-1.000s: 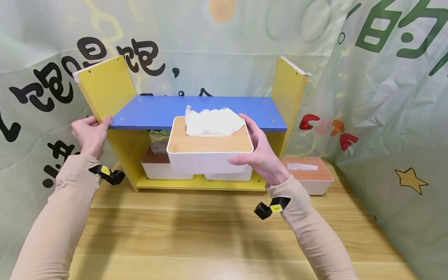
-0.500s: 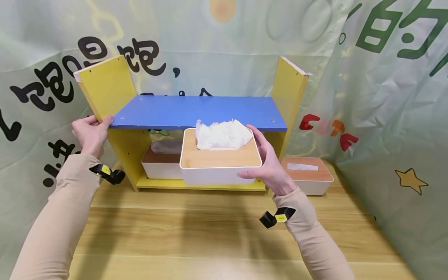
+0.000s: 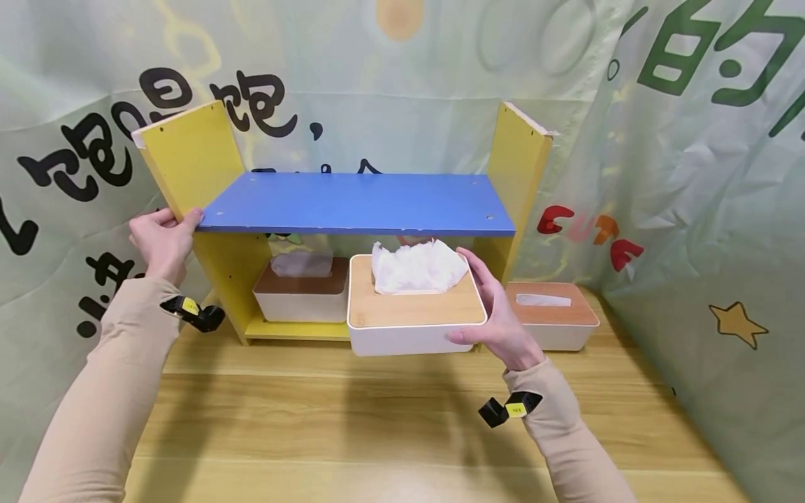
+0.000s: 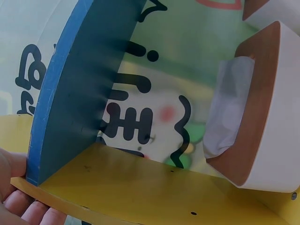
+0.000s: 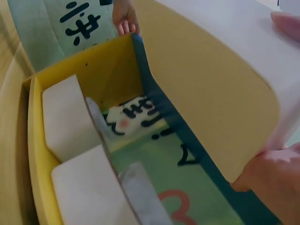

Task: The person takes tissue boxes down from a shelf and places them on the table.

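Observation:
My right hand (image 3: 503,323) grips the right end of a white tissue box (image 3: 409,311) with a light wooden lid, its thumb on the front. White tissue sticks up from the slot. The box hangs in front of the shelf unit's lower compartment, above the table. At far left, my left hand (image 3: 162,241) holds the yellow side panel (image 3: 191,154) of the shelf unit, with the thumb by the corner of the blue board (image 3: 358,202). In the left wrist view its fingers (image 4: 33,211) curl around the panel's edge.
A tissue box with a brown lid (image 3: 302,297) stands in the lower compartment. Beside it, the right wrist view shows another white box (image 5: 89,187). One more tissue box (image 3: 556,318) sits on the wooden table (image 3: 283,419), right of the unit. Printed cloth (image 3: 390,91) hangs behind.
My right hand has brought the tissue box down and to the right, from in front of the blue board to lower before the compartment. The left hand has stayed in place.

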`<state>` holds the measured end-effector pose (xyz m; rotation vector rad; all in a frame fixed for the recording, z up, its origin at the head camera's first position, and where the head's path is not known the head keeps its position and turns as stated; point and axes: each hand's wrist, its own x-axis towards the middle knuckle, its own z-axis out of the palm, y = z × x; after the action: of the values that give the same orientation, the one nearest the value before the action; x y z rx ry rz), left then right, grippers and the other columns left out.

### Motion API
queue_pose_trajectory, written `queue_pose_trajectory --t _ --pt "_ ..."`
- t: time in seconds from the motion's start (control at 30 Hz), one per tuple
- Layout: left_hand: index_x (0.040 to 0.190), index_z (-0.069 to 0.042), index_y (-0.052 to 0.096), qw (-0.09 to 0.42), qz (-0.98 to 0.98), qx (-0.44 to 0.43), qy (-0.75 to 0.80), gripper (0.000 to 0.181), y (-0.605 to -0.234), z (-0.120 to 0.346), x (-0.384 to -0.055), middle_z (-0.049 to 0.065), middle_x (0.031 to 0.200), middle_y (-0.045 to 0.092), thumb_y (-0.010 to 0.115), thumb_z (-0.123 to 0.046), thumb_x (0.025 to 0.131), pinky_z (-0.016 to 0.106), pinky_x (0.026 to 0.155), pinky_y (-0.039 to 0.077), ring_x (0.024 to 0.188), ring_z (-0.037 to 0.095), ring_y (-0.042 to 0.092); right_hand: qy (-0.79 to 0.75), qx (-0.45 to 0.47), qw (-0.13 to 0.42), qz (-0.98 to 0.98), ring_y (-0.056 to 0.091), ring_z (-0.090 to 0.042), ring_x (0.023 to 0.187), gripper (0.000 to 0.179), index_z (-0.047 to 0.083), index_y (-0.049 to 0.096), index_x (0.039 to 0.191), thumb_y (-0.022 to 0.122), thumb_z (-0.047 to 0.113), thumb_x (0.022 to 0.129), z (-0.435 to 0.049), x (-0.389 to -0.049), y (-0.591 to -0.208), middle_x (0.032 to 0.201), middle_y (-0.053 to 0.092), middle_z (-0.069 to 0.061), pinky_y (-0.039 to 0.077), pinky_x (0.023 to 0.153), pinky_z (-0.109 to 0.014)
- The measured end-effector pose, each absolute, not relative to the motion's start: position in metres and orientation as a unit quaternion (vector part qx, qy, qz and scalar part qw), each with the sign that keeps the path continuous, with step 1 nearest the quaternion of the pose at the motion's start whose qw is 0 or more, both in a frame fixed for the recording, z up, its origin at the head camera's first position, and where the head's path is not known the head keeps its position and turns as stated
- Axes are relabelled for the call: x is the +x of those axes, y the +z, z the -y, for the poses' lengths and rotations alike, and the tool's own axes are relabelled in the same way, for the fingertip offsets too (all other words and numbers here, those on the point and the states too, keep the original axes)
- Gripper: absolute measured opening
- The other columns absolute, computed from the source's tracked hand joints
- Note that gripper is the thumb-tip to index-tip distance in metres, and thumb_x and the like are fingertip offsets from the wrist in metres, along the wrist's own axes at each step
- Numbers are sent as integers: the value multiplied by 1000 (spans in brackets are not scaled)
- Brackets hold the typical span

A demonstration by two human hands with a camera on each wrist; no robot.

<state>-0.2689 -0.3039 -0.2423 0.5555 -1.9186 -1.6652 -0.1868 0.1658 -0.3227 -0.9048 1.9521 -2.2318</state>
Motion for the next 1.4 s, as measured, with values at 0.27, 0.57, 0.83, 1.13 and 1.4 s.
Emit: queue_pose_trajectory --t 0.27,0.57,0.83,1.13,1.4 --pt "137 -2 61 264 718 210 -609 56 -242 303 -268 -28 57 55 77 -23 88 3 61 48 61 -13 58 -721 -291 6 -629 46 -11 128 119 13 17 160 91 13 67 -187 -186 -347 150 41 3 51 100 -23" --pt "136 -2 61 267 717 210 -609 56 -242 305 -269 -28 56 55 77 -23 87 3 61 47 60 -12 58 -717 -305 -2 -627 48 -9 127 116 6 15 159 87 6 68 -204 -184 -368 149 43 3 51 101 -22" --pt "136 0 60 271 713 208 -612 55 -242 305 -269 -27 52 55 76 -21 87 2 59 46 57 -12 57 -728 -309 -9 -612 50 -7 126 115 2 13 159 83 -3 67 -218 -180 -388 148 44 4 51 100 -21" --pt "136 -1 60 268 711 211 -615 56 -242 305 -269 -28 54 55 77 -22 87 2 60 47 58 -13 57 -717 -318 -17 -620 50 -5 127 113 -1 13 159 81 -6 68 -236 -176 -407 149 46 4 48 103 -18" --pt "136 1 59 270 700 202 -630 57 -242 304 -269 -26 52 56 77 -19 87 2 59 48 57 -13 58 -718 -312 -25 -621 49 -3 129 115 0 14 159 77 -14 64 -256 -170 -419 151 44 6 47 104 -18"
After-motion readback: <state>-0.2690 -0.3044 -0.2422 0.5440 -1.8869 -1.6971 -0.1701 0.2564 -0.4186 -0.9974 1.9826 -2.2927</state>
